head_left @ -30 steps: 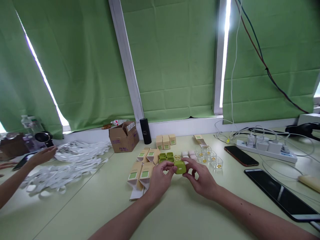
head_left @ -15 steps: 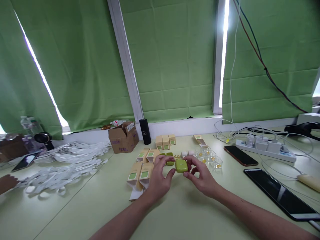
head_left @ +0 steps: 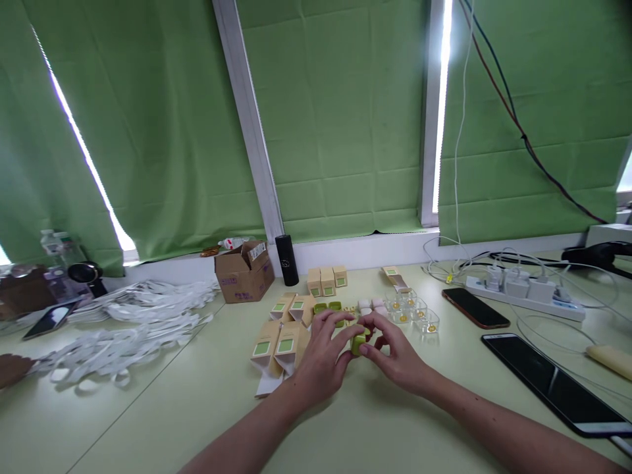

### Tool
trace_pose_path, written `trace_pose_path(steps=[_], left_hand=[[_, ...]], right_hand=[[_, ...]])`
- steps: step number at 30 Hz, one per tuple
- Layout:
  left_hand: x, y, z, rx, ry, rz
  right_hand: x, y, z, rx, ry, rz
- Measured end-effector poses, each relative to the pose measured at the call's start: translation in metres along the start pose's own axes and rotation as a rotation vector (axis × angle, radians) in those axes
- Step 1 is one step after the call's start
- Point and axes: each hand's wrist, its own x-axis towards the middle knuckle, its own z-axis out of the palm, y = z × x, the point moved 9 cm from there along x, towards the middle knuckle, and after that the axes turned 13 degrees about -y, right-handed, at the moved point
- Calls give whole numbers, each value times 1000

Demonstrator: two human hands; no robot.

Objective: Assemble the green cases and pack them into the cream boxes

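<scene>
A small green case is held between both hands above the table, partly covered by fingers. My left hand grips it from the left, and my right hand pinches it from the right. Just behind the hands are other green cases, small white pieces and several clear containers with yellow bits inside. To the left of my left hand stand kraft paper boxes with green labels.
Three small boxes, a black cylinder and a cardboard box stand at the back. White straps lie left, near another person's hand. Two phones and a power strip are right.
The green case has been turned in the fingers and sits slightly lower. My left hand has moved right, closer to my right hand. The other person's hand has shifted slightly.
</scene>
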Motion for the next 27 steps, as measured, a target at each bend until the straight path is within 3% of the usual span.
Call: trace_pose_path(steps=[6,11,15,18,22,27], left_hand=[[1,-9,-5,-174,80,-50],[-1,-30,-6,-402,135,-179],[-3,-50,4,-602,160,-278],[-2,-60,11,-784,179,-298],[0,-63,20,-1015,154,-309],[0,-68,28,-1168,156,-348]], right_hand=[[-3,3,-18,-39,122,-42],[-5,18,-42,-130,286,6],[-5,30,-53,-301,337,69],[-3,34,-52,-504,302,101],[3,35,-36,-789,162,65],[9,44,-21,-1006,49,90]])
